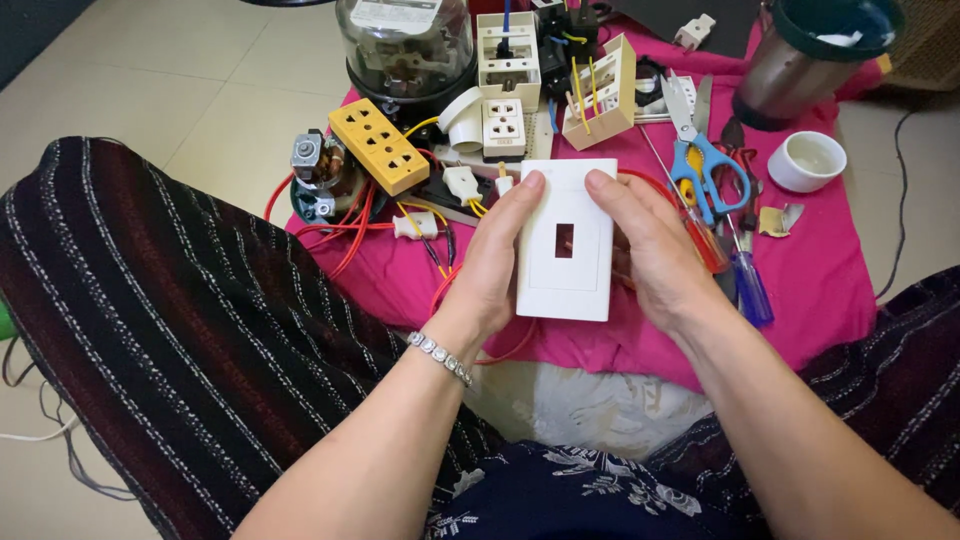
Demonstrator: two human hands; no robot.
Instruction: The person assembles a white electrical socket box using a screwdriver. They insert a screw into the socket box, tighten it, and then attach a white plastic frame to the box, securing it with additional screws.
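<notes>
A pink cloth (820, 270) covers the floor in front of the seated person and carries nearly everything, so small parts stay together on one bright surface; its near edge drapes toward the lap, and bare tile lies open to the left. At the far side stand a glass-domed meter (405, 45) and a steel cup (800, 60), pushed back as if to leave the middle free. Nearer lie a yellow socket strip (378, 145), blue-handled scissors (700, 165), a small white bowl (808, 160) and loose orange wires (335, 225). Above the cloth's centre, the white wall plate (566, 240) is held upright and facing the camera, clamped by its long edges: the left hand (495, 265) wraps the left edge with fingers curled behind and the thumb on the top corner, while the right hand (650, 250) grips the right edge likewise. This hold leaves the plate's small middle opening uncovered. Little free room remains around the hands; screwdrivers (745, 280) lie just beside the right wrist.
</notes>
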